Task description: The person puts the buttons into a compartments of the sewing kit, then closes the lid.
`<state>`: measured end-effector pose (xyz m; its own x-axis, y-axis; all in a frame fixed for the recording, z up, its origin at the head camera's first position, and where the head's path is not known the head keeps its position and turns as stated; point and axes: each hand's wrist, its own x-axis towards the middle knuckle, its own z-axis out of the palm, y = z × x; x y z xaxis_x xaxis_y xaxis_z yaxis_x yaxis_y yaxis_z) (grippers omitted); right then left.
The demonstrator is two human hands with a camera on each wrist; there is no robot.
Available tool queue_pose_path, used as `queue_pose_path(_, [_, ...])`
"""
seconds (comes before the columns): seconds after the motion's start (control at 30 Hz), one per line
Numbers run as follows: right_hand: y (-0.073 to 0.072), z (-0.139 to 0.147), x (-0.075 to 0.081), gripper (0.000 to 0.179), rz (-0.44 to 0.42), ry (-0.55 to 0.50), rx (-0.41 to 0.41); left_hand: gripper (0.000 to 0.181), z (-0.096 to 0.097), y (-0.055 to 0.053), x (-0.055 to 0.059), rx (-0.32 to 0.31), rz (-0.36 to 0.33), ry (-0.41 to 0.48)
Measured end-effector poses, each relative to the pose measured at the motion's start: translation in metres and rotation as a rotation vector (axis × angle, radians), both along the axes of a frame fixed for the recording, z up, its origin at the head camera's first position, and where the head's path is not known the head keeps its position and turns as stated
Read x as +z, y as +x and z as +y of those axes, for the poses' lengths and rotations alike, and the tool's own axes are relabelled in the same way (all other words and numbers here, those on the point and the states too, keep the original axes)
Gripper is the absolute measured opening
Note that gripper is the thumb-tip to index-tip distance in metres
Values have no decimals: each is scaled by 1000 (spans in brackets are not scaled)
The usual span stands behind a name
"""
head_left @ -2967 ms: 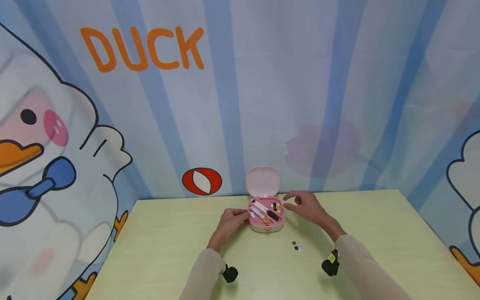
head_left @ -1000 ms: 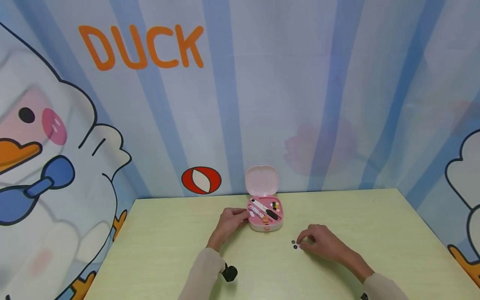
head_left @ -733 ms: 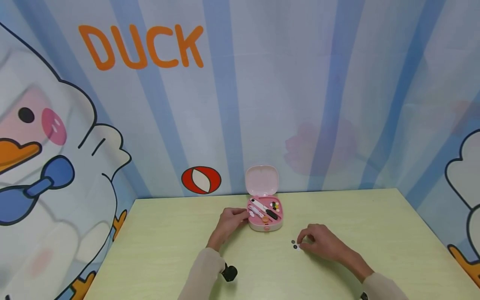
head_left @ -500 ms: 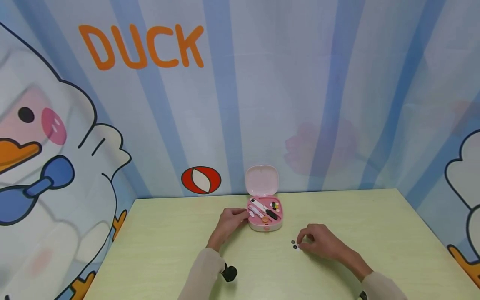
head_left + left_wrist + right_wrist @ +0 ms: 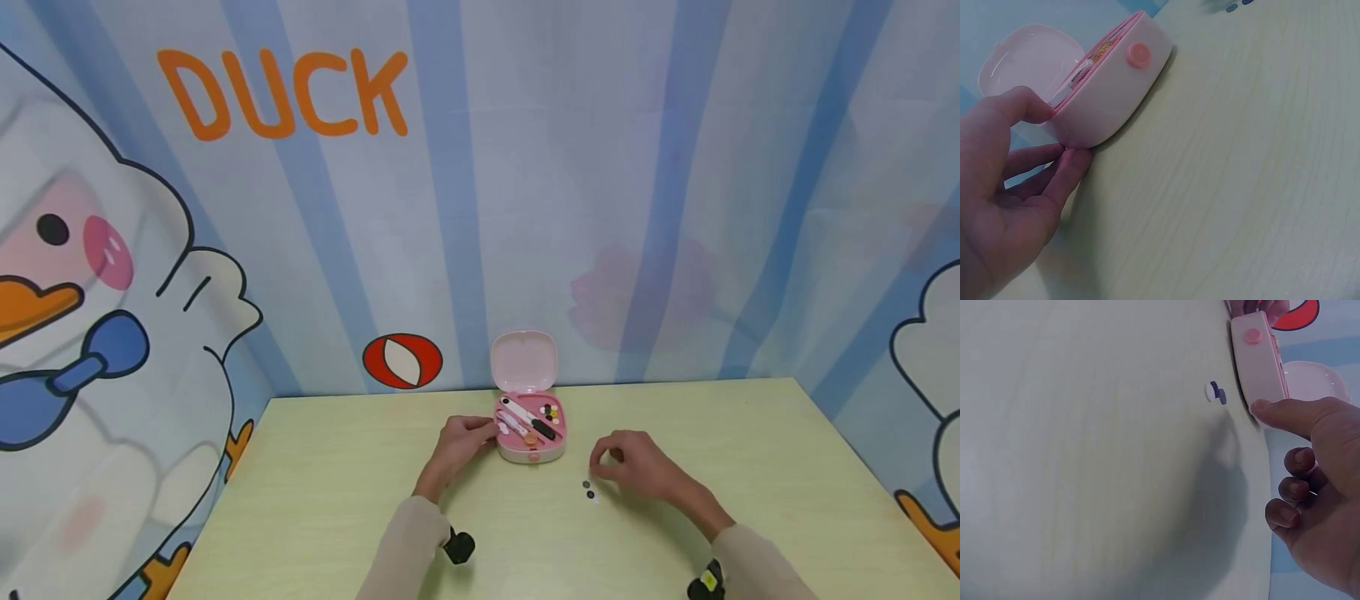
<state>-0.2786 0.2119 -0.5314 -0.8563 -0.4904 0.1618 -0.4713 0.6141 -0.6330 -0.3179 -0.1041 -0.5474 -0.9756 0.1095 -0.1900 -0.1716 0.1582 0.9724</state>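
Observation:
A pink-and-white sewing box (image 5: 531,456) stands at the back of the table with its lid (image 5: 524,361) raised. My left hand (image 5: 458,446) grips its left side, with the thumb on the rim and the other fingers lower down in the left wrist view. Inside lie a white-and-black tool (image 5: 528,417), an orange round piece and several small coloured buttons (image 5: 550,412). My right hand (image 5: 637,465) is above the table, thumb and forefinger pinched on a button that the fingertips hide. Below them lie two dark buttons (image 5: 590,495) and a white button (image 5: 1210,392).
The pale wooden table (image 5: 337,517) reaches to a striped blue curtain (image 5: 525,167) just behind the box. A small camera is worn on each wrist, the left camera (image 5: 459,547) and the right camera (image 5: 705,582).
My right hand went from beside the box down to the loose buttons, then lifted slightly towards the box. One pale button has gone from the table group. The left hand stays at the box.

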Motion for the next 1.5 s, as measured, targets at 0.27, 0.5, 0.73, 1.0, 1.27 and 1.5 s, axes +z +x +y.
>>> queue_pose_path(0.27, [-16,-7,9,5,-18,-16,-33,42,-1,1,1,-10,9,4])
queue_pose_path(0.5, [-30,-19,21,6,-42,-48,-52,40,-1,0,1,-10,15,17])
queue_pose_path(0.73, [-43,-36,27,5,-55,-66,-91,40,-2,1,0,-8,4,14])
queue_pose_path(1.0, [-56,-52,28,9,-119,-107,-181,39,-1,1,1,0,2,24])
queue_pose_path(1.27, [-67,-66,24,11,-163,-132,-251,40,-1,3,4,4,4,7])
queue_pose_path(1.5, [-73,-74,23,13,-171,-119,-281,39,-1,1,2,18,-7,6])
